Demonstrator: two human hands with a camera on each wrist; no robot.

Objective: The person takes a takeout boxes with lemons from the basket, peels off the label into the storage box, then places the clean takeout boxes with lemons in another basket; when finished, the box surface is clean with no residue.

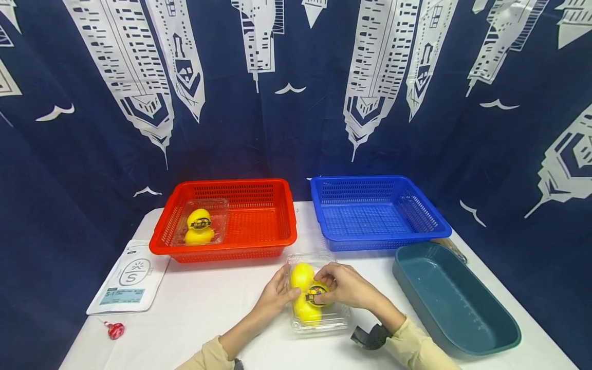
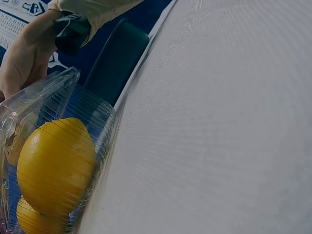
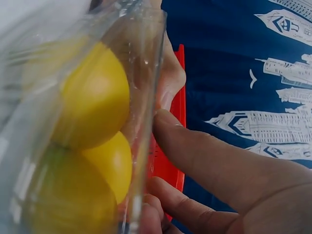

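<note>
A clear plastic clamshell box of yellow lemons lies on the white table in front of me. My left hand grips its left side, with the thumb over the lid's edge. On the lid is a round black label with coloured fruit printed on it. My right hand reaches over from the right, its thumb and fingertips touching the lid around that label. In the right wrist view the thumb meets the clear lid over the lemons. The left wrist view shows lemons through the box's ribbed side.
A red basket at the back left holds another clear box of labelled lemons. Beside it stands a blue basket. A deep teal tub is at right. A white pouch and red-wrapped lollipop lie at left.
</note>
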